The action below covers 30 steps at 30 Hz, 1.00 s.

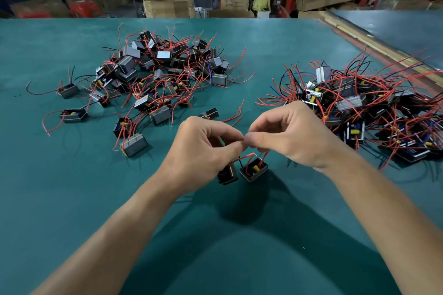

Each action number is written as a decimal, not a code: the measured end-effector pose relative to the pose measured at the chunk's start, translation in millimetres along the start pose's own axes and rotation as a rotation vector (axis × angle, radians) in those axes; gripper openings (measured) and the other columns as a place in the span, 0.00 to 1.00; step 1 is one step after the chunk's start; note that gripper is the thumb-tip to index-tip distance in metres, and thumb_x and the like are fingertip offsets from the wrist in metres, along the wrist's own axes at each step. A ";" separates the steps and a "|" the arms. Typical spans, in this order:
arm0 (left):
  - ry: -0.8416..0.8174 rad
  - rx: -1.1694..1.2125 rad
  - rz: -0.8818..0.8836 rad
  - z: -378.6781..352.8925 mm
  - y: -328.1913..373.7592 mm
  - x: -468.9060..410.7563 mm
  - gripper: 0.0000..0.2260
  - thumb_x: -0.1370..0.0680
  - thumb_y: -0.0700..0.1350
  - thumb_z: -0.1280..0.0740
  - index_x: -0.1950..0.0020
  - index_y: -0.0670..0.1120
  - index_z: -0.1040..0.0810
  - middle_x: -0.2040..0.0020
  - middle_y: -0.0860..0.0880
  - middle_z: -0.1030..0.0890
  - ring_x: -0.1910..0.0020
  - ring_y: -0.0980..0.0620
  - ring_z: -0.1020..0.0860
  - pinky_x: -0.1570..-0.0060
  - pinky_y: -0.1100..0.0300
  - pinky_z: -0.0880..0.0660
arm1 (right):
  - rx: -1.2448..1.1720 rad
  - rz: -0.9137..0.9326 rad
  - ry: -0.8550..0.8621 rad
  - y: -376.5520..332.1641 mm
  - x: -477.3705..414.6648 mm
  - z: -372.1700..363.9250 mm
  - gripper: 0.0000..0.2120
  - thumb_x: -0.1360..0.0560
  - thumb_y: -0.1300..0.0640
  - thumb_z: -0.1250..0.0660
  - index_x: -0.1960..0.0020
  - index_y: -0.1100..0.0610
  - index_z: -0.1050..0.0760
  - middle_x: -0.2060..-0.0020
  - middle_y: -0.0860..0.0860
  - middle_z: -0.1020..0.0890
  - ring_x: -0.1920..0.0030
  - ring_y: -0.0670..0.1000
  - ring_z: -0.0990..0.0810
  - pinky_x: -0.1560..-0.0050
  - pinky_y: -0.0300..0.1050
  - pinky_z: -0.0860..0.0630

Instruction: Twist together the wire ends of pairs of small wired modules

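Boxy black modules (253, 170), thin red wires (247, 155) pinched

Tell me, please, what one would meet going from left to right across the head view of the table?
Left pile of modules → left hand → red wires pinched between both hands → right hand → right pile of modules. The two hanging modules overlap the left hand, so I omit them.
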<state>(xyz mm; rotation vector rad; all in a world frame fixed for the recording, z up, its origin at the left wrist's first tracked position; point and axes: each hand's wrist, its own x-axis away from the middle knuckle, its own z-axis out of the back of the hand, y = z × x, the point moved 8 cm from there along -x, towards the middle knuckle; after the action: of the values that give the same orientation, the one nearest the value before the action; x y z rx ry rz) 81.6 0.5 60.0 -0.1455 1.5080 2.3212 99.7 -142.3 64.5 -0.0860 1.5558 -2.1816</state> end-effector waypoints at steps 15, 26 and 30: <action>0.033 0.097 0.087 0.2 -12.7 -3.0 0.08 0.26 0.38 0.26 0.65 0.47 0.16 0.73 0.45 0.21 0.75 0.51 0.27 0.74 0.63 0.31 | 0.138 0.068 0.071 -6.1 -0.8 1.9 0.11 0.28 0.66 0.25 0.59 0.50 0.16 0.66 0.46 0.15 0.66 0.42 0.20 0.62 0.40 0.22; 0.002 -0.031 -0.015 -1.5 -3.9 -1.5 0.06 0.27 0.40 0.26 0.63 0.49 0.16 0.72 0.52 0.20 0.75 0.55 0.27 0.73 0.64 0.31 | 0.278 0.025 -0.032 -6.7 1.6 -3.8 0.07 0.27 0.63 0.26 0.62 0.55 0.18 0.68 0.50 0.16 0.69 0.43 0.23 0.66 0.35 0.26; -0.028 -0.284 -0.212 -6.3 15.1 2.4 0.05 0.28 0.39 0.26 0.62 0.47 0.15 0.70 0.56 0.23 0.72 0.60 0.28 0.69 0.70 0.35 | 0.299 -0.086 -0.129 4.5 1.9 -8.2 0.08 0.27 0.63 0.27 0.63 0.56 0.19 0.70 0.49 0.18 0.69 0.45 0.23 0.64 0.42 0.24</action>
<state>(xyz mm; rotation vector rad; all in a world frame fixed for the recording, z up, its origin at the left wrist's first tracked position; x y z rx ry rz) 73.3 -10.0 69.6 -0.3281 1.0852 2.3394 97.0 -137.0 57.0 -0.1969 1.1626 -2.3992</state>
